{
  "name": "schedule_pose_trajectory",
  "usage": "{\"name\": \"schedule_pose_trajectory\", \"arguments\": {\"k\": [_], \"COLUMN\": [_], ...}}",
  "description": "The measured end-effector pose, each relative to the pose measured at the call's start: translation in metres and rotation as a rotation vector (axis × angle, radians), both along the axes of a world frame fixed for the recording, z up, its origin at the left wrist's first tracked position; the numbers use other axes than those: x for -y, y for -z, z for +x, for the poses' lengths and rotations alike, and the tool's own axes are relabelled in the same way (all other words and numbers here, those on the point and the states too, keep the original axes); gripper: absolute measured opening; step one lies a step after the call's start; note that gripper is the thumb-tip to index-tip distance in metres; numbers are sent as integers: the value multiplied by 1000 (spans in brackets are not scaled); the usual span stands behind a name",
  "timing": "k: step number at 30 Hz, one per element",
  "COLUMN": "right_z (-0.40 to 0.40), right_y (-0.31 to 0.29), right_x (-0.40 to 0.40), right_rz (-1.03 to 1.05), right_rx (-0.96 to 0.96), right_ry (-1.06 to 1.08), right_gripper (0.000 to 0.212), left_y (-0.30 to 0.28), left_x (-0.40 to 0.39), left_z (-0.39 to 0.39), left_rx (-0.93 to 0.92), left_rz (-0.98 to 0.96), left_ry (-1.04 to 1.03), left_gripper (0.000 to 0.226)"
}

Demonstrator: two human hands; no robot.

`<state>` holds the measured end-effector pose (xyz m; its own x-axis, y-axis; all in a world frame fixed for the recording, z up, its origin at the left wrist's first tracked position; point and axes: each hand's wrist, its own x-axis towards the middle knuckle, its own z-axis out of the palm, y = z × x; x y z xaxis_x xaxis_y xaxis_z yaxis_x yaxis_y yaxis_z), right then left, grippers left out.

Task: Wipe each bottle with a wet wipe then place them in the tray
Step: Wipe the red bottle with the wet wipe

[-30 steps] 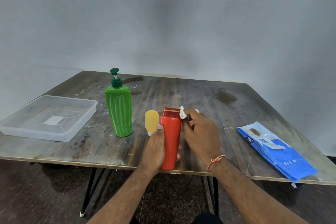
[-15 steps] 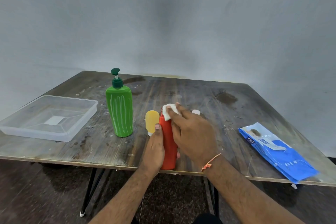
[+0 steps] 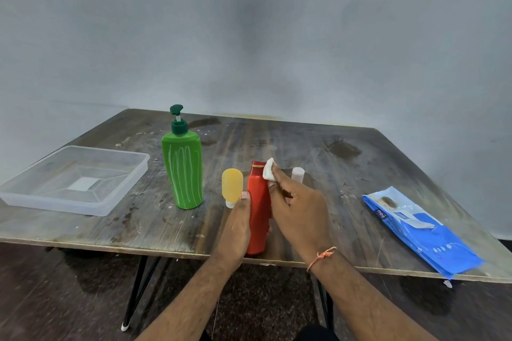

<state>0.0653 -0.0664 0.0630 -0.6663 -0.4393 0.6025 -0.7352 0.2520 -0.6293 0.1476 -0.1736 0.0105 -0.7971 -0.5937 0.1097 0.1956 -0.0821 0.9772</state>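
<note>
A red bottle (image 3: 258, 210) stands near the table's front edge, gripped from the left by my left hand (image 3: 237, 225). My right hand (image 3: 297, 207) pinches a small white wet wipe (image 3: 268, 169) against the bottle's upper right side. A small yellow bottle (image 3: 232, 186) stands upside down on its white cap just left of the red one. Further left stands a tall green pump bottle (image 3: 182, 166). A small white bottle (image 3: 297, 174) shows behind my right hand, mostly hidden. The clear plastic tray (image 3: 122, 196) lies at the table's left with nothing in it.
A blue pack of wet wipes (image 3: 421, 232) lies at the right, close to the wooden table's front edge (image 3: 83, 243). A grey wall rises behind the table. Dark floor and black table legs show below.
My right hand slid the wipe across the red bottle's top to the left, then back to its upper right side. My left hand kept its grip; the bottle stayed in place.
</note>
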Motion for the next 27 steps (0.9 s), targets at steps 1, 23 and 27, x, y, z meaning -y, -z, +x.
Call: {"name": "schedule_pose_trajectory", "arguments": {"k": [1, 23, 27], "right_z": [0, -16, -13], "right_y": [-1, 0, 8], "right_x": [1, 0, 0], "right_rz": [-17, -302, -124], "right_rx": [72, 341, -82], "right_ry": [-14, -13, 42], "right_gripper": [42, 34, 34], "left_y": [-1, -3, -6], "left_x": [0, -2, -3], "left_z": [0, -1, 1], "left_rx": [-19, 24, -17], "left_rz": [-8, -262, -287], "left_ry": [3, 44, 82], "left_gripper": [62, 87, 86]}}
